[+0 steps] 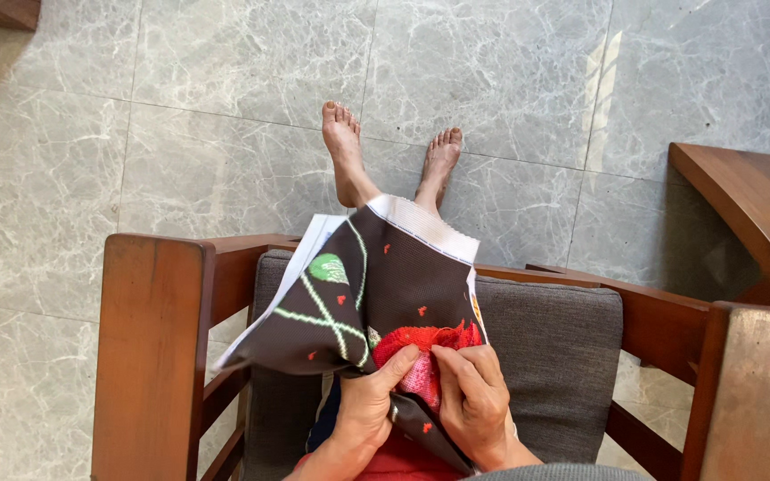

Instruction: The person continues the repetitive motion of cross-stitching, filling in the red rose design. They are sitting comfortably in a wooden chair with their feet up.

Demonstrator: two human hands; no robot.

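A person sits in a wooden armchair [149, 347] with a grey cushion [554, 347], bare feet on a marble floor [180, 134]. Across the lap lies a dark embroidered cloth [376, 285], its long axis running away from the body toward the feet. The left hand [367, 405] grips the cloth's near edge from below, thumb on top. The right hand [474, 396], just beside it, pinches the red stitched patch [425, 338] with narrow fingers.
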